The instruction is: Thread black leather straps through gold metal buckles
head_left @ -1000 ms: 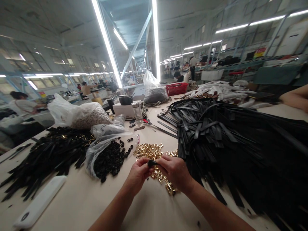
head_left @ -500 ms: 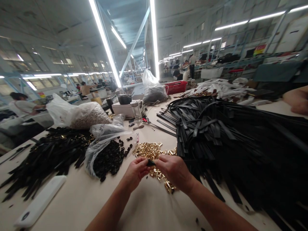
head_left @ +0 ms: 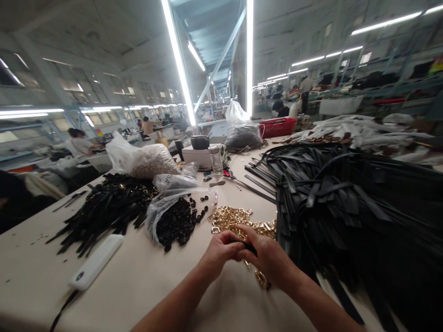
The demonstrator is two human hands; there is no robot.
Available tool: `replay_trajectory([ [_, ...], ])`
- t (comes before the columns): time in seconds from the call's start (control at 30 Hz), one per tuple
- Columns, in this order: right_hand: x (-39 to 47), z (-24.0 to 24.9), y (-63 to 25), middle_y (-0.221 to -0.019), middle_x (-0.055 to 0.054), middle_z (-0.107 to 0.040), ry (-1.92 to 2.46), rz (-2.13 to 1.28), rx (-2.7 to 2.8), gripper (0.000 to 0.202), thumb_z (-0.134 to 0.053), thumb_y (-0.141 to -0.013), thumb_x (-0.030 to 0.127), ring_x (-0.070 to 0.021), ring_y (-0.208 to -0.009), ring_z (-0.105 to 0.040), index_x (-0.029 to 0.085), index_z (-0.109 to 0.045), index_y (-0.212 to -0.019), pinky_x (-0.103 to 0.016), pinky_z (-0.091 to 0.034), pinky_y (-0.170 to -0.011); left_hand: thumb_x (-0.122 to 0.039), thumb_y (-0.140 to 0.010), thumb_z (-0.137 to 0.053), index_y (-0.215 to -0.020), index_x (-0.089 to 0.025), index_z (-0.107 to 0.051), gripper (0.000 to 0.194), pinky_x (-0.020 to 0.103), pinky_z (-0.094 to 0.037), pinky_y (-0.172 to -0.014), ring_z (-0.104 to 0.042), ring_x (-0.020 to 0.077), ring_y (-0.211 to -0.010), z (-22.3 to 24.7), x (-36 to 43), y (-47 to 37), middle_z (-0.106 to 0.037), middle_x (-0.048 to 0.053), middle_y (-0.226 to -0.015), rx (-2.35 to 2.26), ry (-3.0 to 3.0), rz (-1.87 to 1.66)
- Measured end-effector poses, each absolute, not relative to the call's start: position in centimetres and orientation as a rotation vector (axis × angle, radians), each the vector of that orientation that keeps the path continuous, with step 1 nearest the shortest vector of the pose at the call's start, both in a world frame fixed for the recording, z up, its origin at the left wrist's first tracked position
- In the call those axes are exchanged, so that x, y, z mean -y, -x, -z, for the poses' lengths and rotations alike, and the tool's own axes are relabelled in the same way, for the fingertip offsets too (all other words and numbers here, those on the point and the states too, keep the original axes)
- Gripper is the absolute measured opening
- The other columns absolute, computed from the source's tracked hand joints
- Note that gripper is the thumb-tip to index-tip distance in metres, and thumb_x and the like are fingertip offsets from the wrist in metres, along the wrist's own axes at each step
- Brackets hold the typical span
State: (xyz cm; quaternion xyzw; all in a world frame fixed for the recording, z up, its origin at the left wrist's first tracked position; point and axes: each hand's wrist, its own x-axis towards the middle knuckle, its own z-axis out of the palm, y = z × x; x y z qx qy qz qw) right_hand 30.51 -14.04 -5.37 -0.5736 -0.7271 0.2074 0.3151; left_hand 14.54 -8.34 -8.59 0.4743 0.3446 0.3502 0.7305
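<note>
My left hand (head_left: 220, 252) and my right hand (head_left: 268, 252) meet over the table, both closed on a short black strap (head_left: 249, 247). Fingers cover most of the strap, so its ends are hard to see. Just beyond and partly beneath the hands lies a heap of gold metal buckles (head_left: 230, 216). Left of them, small black loops (head_left: 178, 223) spill from a clear plastic bag (head_left: 154, 220). A large pile of long black straps (head_left: 311, 184) spreads close to my right hand.
Black strap pieces with gold fittings (head_left: 107, 210) and a white power bank-like device (head_left: 97, 263) with a cable lie at left. Farther back are a glass jar (head_left: 216, 161), a filled plastic bag (head_left: 148, 159) and a red basket (head_left: 277, 127). People work in the background.
The view has turned left, so the table things appear farther right. My hands have come closer together around the strap. Another person's arm at the right edge is out of view now.
</note>
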Motion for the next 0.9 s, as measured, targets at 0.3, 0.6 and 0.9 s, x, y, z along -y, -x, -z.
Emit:
replay_trajectory([
  [0.3, 13.7, 5.8, -31.2, -0.082, -0.001, -0.069, 1.58, -0.401, 2.01, 0.013, -0.051, -0.087, 0.031, -0.0189, -0.075, -0.065, 0.024, -0.063, -0.088, -0.026, -0.042, -0.066, -0.041, -0.065, -0.077, -0.065, -0.011, -0.063, 0.033, 0.02, -0.037, -0.046, -0.054, 0.0101, -0.045, 8.1, 7.7, -14.0, -0.063, 0.003, -0.052, -0.819, -1.249, -0.758],
  [0.6, 13.4, 6.3, -31.9, -0.083, -0.003, -0.067, 1.627, -0.182, 2.033, 0.018, -0.045, -0.079, 0.015, -0.0188, -0.076, -0.063, 0.021, -0.058, -0.09, -0.025, -0.038, -0.064, -0.048, -0.07, -0.069, -0.068, -0.013, -0.063, 0.036, 0.024, -0.043, -0.052, -0.059, 0.0131, -0.051, 8.1, 5.3, -12.6, -0.067, 0.006, -0.063, -0.912, -1.354, -0.856],
  [0.9, 12.8, 6.0, -34.1, -0.075, -0.003, -0.067, 1.755, 0.118, 1.801, 0.024, -0.042, -0.093, 0.032, -0.016, -0.064, -0.061, 0.02, -0.059, -0.082, -0.026, -0.03, -0.057, -0.039, -0.072, -0.066, -0.07, -0.016, -0.066, 0.023, 0.022, -0.039, -0.053, -0.056, 0.012, -0.054, 4.8, 0.6, -8.9, -0.064, -0.001, -0.061, -1.141, -1.805, -0.781],
])
